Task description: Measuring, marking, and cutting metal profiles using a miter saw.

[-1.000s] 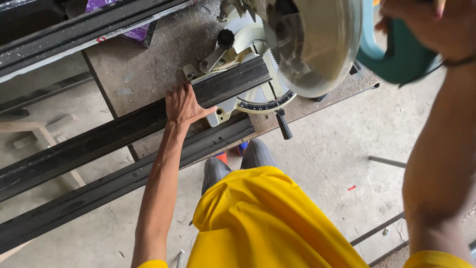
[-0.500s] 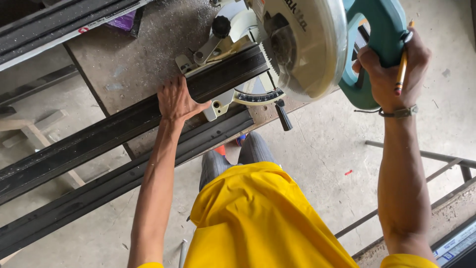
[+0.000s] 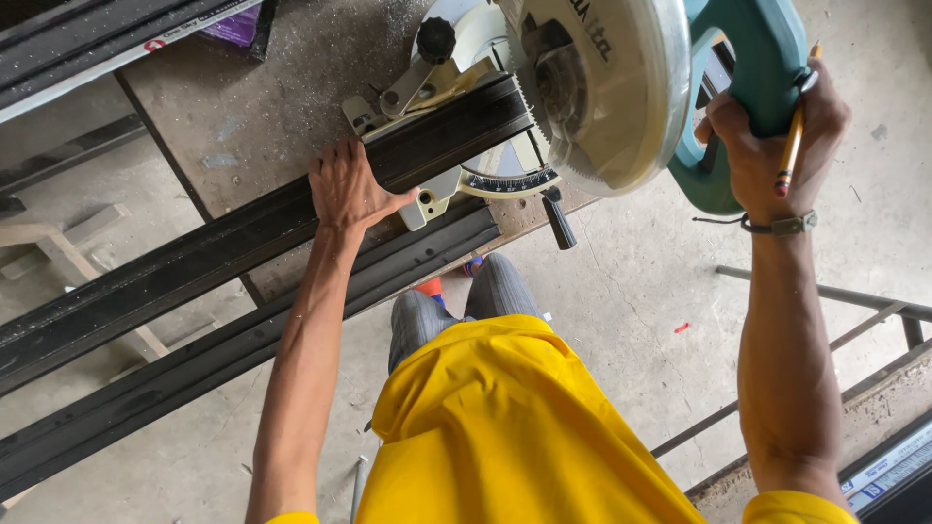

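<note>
Workbench (image 3: 262, 116) of dusty grey board as the landmark, seen from above. Along its far left edge, dark metal rails (image 3: 87, 39); beside them a purple packet (image 3: 238, 24). Across the bench top, running from lower left up toward the saw, a long black aluminium profile (image 3: 194, 262); just in front of the bench edge and parallel, a second black profile (image 3: 223, 354). Left hand (image 3: 348, 186) pressed flat on the first profile, fingers spread, palm down, thumb hooked over its near side, close to the saw's fence. At the right end of the bench, a miter saw (image 3: 582, 87) with silver blade guard, the profile passing under the guard against the fence; black clamp knob (image 3: 436, 39) above, black lock handle (image 3: 558, 221) sticking out below the angle scale. Right of the bench, over the concrete floor (image 3: 631, 281), right hand (image 3: 772, 146) closed around the saw's teal handle (image 3: 748, 58), a yellow pencil (image 3: 791, 146) tucked between its fingers, a bracelet (image 3: 782, 225) on the wrist. Below the bench, yellow shirt (image 3: 524, 427) and grey trousers.
</note>
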